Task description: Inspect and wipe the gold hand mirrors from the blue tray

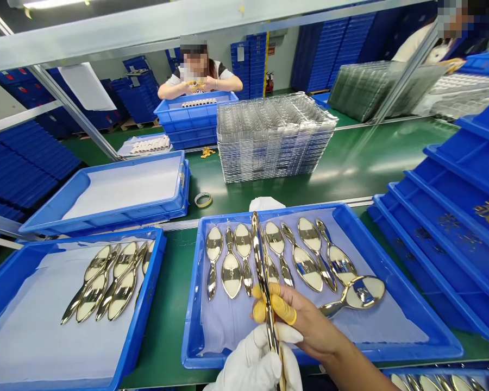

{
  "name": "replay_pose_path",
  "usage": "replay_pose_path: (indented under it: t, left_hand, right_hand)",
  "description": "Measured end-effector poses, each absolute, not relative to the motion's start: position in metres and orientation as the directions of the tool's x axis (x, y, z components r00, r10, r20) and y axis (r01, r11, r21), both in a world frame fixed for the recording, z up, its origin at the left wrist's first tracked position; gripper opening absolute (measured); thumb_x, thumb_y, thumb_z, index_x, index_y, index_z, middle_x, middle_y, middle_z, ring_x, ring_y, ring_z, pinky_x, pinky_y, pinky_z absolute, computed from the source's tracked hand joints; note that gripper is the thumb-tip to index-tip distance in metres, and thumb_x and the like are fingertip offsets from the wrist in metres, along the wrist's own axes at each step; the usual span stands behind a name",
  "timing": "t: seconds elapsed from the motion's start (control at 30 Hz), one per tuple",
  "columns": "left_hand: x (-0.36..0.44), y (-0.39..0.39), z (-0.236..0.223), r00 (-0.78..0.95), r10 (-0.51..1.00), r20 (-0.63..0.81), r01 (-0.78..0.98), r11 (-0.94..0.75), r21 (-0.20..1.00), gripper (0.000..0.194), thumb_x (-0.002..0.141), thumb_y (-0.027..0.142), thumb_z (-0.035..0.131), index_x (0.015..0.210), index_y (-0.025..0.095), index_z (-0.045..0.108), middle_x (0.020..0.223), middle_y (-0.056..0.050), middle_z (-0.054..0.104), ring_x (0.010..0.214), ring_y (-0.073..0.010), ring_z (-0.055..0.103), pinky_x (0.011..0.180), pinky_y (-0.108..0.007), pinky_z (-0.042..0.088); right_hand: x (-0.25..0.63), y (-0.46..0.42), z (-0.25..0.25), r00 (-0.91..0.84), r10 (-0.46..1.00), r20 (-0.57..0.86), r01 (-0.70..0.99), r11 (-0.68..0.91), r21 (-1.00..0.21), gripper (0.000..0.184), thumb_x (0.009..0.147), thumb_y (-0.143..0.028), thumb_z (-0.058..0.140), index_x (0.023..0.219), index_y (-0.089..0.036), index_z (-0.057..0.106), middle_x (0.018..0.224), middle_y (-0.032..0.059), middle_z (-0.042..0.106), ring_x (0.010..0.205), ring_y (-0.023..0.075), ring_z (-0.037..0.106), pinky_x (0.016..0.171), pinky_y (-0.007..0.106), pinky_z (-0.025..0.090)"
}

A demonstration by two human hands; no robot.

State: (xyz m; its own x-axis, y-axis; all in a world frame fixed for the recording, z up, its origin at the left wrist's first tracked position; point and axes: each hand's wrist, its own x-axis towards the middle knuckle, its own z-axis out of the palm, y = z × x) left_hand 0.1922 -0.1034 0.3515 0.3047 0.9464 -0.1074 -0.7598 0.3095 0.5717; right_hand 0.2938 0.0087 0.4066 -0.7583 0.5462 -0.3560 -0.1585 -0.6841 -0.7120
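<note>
My left hand [248,365], in a white cotton glove, grips the lower part of a long gold-plated hand mirror [261,260] held upright. My right hand [297,323], bare with yellow finger cots, pinches the same piece higher up. Beyond both hands, a blue tray [375,255] lined with a white sheet holds several more gold-plated mirrors lying side by side. One of them [361,292] lies right next to my right hand, its oval face up. My right forearm hides the tray's near part.
A second lined blue tray [81,304] with several gold mirrors sits to the left, and a white-lined one [122,190] lies beyond it on the green belt. A stack of clear plastic trays [273,138], a tape roll [202,200], stacked blue trays [444,228] and a co-worker [199,76] stand around.
</note>
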Motion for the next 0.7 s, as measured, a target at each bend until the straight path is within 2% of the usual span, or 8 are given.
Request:
replay_pose_path:
  t: [0.13,0.23,0.33,0.4,0.53,0.6,0.7]
  left_hand:
    - [0.184,-0.109,0.353,0.284,0.921,-0.268,-0.648,0.39,0.653,0.049,0.086,0.055,0.066,0.116,0.017,0.072,0.077,-0.007,0.068,0.073,-0.0183,0.068,0.071,-0.028,0.053]
    - [0.188,-0.107,0.341,0.285,0.893,-0.349,-0.621,0.449,0.642,0.055,0.08,0.061,0.069,0.111,0.016,0.075,0.083,-0.011,0.069,0.077,-0.0232,0.07,0.071,-0.031,0.056]
    - [0.194,-0.096,0.333,0.285,0.892,-0.352,-0.63,0.451,0.633,0.062,0.074,0.066,0.072,0.111,0.017,0.076,0.079,-0.01,0.068,0.076,-0.0263,0.07,0.062,-0.032,0.056]
    - [0.193,-0.088,0.339,0.244,0.907,-0.344,-0.646,0.416,0.64,0.063,0.074,0.066,0.071,0.119,0.022,0.073,0.079,-0.009,0.068,0.08,-0.0266,0.071,0.06,-0.031,0.056]
    - [0.181,-0.081,0.365,0.09,0.942,-0.322,-0.657,0.299,0.692,0.046,0.077,0.045,0.077,0.12,0.03,0.069,0.091,-0.006,0.07,0.099,-0.0249,0.068,0.072,-0.028,0.058]
    - [0.177,-0.085,0.376,0.035,0.953,-0.302,-0.625,0.256,0.737,0.041,0.079,0.042,0.077,0.117,0.027,0.069,0.097,-0.006,0.07,0.102,-0.025,0.067,0.077,-0.032,0.06]
    - [0.175,-0.095,0.382,0.053,0.958,-0.283,-0.585,0.26,0.768,0.042,0.091,0.047,0.064,0.122,0.018,0.063,0.111,-0.009,0.069,0.098,-0.0233,0.067,0.08,-0.041,0.06]
  right_hand:
    - [0.295,0.005,0.412,-0.728,0.537,-0.425,-0.114,-0.707,-0.698,0.051,0.064,-0.06,0.087,0.081,-0.016,0.067,0.073,0.0004,0.068,0.056,0.0079,0.052,0.051,0.018,0.039]
    - [0.295,0.003,0.417,-0.702,0.531,-0.475,-0.107,-0.737,-0.667,0.051,0.061,-0.059,0.089,0.081,-0.016,0.069,0.073,0.0004,0.068,0.06,0.009,0.055,0.054,0.018,0.042]
    - [0.295,0.0,0.421,-0.699,0.522,-0.489,-0.122,-0.761,-0.637,0.049,0.062,-0.056,0.09,0.083,-0.017,0.069,0.075,0.0008,0.069,0.063,0.0105,0.06,0.057,0.019,0.045]
    - [0.296,-0.001,0.423,-0.706,0.511,-0.49,-0.121,-0.769,-0.628,0.048,0.063,-0.056,0.09,0.083,-0.017,0.07,0.075,0.0013,0.07,0.064,0.0113,0.062,0.06,0.02,0.047]
    - [0.296,-0.003,0.423,-0.702,0.519,-0.488,-0.107,-0.754,-0.648,0.042,0.067,-0.053,0.088,0.077,-0.017,0.069,0.072,0.0013,0.07,0.064,0.0119,0.062,0.06,0.021,0.047]
    - [0.297,-0.005,0.421,-0.685,0.539,-0.491,-0.102,-0.738,-0.668,0.04,0.068,-0.052,0.087,0.077,-0.017,0.069,0.074,0.0012,0.07,0.063,0.0124,0.062,0.06,0.023,0.047]
    - [0.297,-0.005,0.418,-0.669,0.574,-0.472,-0.076,-0.685,-0.725,0.04,0.07,-0.054,0.084,0.072,-0.017,0.068,0.07,-0.0001,0.068,0.058,0.0116,0.057,0.06,0.024,0.047]
